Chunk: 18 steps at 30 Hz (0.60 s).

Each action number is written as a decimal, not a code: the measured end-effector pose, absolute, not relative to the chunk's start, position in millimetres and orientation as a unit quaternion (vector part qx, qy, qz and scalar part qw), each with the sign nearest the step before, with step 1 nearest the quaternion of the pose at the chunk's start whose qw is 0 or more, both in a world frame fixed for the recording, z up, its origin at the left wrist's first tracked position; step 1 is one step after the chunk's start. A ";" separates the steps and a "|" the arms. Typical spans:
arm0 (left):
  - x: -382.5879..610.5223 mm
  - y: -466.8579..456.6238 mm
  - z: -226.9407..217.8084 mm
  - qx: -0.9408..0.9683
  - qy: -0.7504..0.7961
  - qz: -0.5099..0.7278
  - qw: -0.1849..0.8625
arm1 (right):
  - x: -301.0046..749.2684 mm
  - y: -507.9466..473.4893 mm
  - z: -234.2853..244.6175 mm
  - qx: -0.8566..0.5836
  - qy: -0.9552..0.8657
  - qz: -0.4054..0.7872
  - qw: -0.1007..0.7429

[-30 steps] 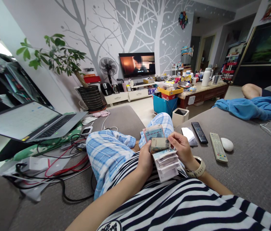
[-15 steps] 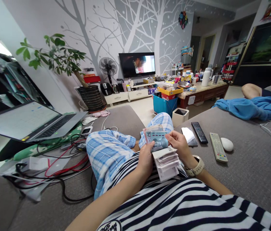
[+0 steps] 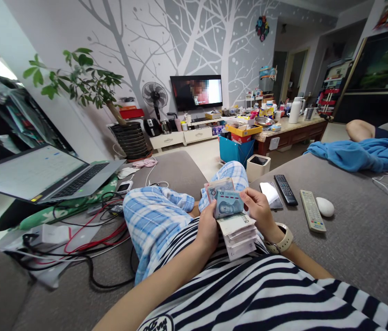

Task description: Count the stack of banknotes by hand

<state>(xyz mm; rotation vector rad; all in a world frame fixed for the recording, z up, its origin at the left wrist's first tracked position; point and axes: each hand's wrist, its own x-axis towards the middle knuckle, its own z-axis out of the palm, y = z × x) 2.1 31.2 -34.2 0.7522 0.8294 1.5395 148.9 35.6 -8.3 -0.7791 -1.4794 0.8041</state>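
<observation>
Left hand [image 3: 208,228]: grip closed around a thick wad of folded paper banknotes [image 3: 238,235], lower centre of frame. Right hand [image 3: 260,209]: grip pinching one blue-green banknote [image 3: 228,204] by its edge, held flat, clear of the wad; denominations probably unreadable.

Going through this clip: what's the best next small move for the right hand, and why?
Probably the right hand should ease the blue-green banknote onto the notes behind it: its fingers rest on that note's edge, and the note sits raised above the stack of banknotes beside the left hand.
</observation>
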 end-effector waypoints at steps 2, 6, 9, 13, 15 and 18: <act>2.7 30.6 -32.8 0.318 0.346 0.659 0.588 | 148.8 33.6 -6.9 -0.332 -0.637 0.347 0.603; 2.7 30.8 -33.3 0.317 0.346 0.660 0.587 | 148.4 32.3 -5.4 -0.325 -0.636 0.345 0.609; 1.8 32.2 -36.0 0.329 0.349 0.656 0.583 | 148.4 32.2 -5.7 -0.321 -0.638 0.343 0.611; 1.4 32.5 -38.1 0.338 0.342 0.653 0.586 | 149.1 30.8 -6.2 -0.323 -0.640 0.335 0.611; 1.8 31.5 -37.1 0.335 0.340 0.653 0.588 | 149.5 29.9 -5.9 -0.325 -0.641 0.331 0.611; 2.8 29.1 -34.1 0.329 0.348 0.655 0.585 | 149.6 29.4 -5.2 -0.329 -0.641 0.329 0.610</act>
